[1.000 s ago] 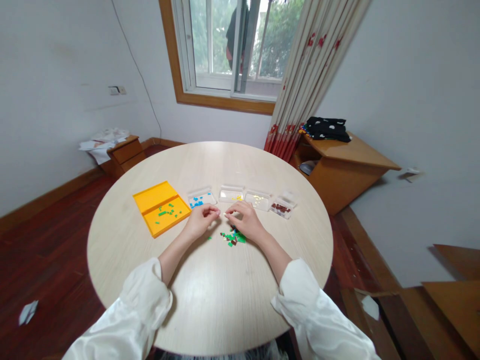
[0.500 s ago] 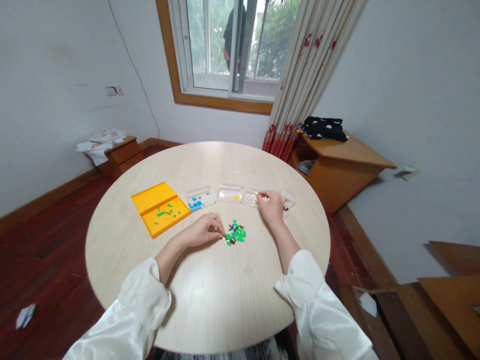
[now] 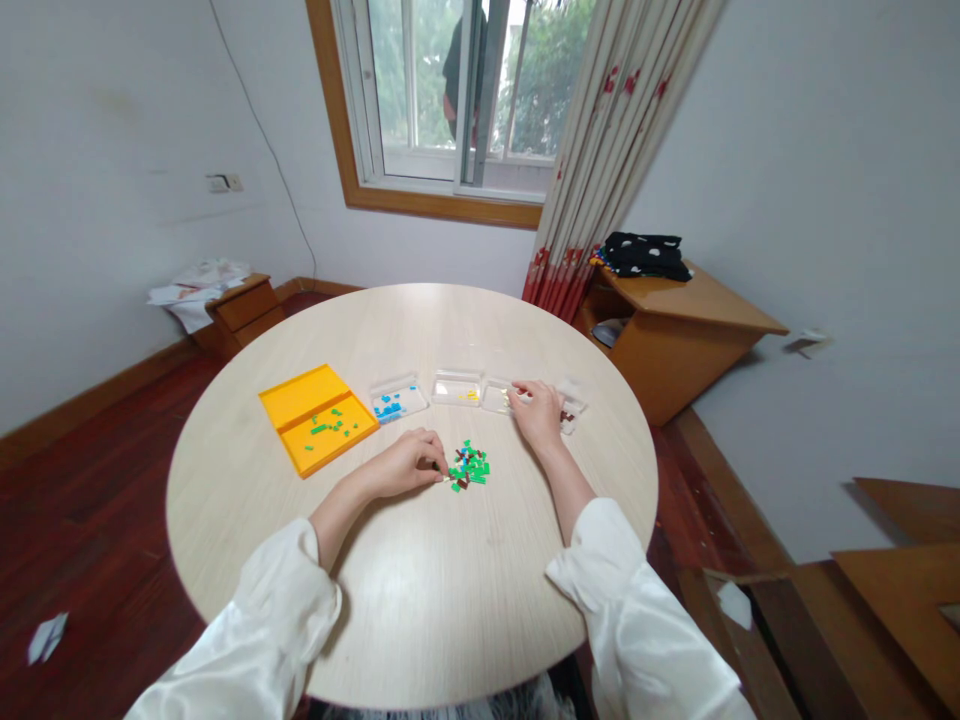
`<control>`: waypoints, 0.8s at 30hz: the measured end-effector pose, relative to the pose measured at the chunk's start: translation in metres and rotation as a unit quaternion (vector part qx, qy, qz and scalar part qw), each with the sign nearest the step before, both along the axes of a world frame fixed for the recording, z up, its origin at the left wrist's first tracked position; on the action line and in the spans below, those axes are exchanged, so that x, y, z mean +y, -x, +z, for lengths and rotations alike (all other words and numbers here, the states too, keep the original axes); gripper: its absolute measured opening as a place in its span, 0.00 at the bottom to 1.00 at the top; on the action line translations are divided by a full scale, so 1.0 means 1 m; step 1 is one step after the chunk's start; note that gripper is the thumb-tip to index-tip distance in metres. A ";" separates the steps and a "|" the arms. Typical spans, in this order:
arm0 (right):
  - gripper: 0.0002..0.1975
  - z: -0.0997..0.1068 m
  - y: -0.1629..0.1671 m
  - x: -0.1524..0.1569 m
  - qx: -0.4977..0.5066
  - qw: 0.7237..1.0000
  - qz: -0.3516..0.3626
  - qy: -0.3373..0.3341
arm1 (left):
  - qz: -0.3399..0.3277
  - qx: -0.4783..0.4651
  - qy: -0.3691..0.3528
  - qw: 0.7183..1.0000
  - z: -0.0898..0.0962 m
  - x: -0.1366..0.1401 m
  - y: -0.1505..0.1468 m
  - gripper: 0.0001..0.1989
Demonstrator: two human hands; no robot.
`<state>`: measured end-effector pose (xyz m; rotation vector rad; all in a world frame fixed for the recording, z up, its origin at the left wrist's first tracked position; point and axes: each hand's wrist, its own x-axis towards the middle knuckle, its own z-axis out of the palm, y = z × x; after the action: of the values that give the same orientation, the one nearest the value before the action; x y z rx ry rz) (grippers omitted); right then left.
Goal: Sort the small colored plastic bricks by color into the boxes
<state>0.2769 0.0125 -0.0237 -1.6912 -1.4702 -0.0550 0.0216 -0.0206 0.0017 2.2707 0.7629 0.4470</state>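
Observation:
A pile of small toy bricks (image 3: 471, 468), mostly green with some brown and blue, lies on the round wooden table. At its left edge my left hand (image 3: 412, 462) pinches a small pale brick (image 3: 445, 479) between thumb and fingertips. My right hand (image 3: 536, 408) is bent over a clear tray (image 3: 491, 405) with a few pale bricks, its thumb and fingers closed together. What it holds, if anything, is too small to make out. Behind that hand, a clear tray of brown bricks (image 3: 568, 417) is partly hidden.
An open orange case (image 3: 300, 392) with green bricks stands at the left of the round table (image 3: 420, 610). Clear trays of blue bricks (image 3: 390, 408) and yellow bricks (image 3: 471, 395) stand between it and my right hand. A wooden cabinet (image 3: 682, 345) is beyond the table's right edge.
My right hand has shifted very slightly at the clear tray. My left hand stays by the pile with the pale brick; the whole view has moved a little.

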 end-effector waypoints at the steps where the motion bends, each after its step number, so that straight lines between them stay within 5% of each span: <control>1: 0.09 0.000 0.000 0.000 0.001 1.000 0.001 -0.001 | 0.000 -0.001 -0.002 1.000 0.000 0.000 0.000 0.05; 6: 0.09 0.000 0.001 0.000 0.005 1.000 0.014 -0.009 | 0.021 -0.018 0.009 1.000 0.003 -0.001 -0.001 0.05; 14: 0.09 0.003 0.017 -0.005 0.012 0.996 0.088 -0.015 | 0.160 -0.102 0.027 0.982 0.003 0.005 -0.001 0.06; 24: 0.06 0.015 0.058 -0.027 0.036 0.965 0.258 -0.023 | 0.266 -0.274 0.222 0.897 -0.001 0.009 -0.006 0.14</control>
<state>0.2189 -0.0147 -0.0084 -1.2152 -1.7924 0.2516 0.0271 -0.0118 0.0011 1.3857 1.0473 1.0006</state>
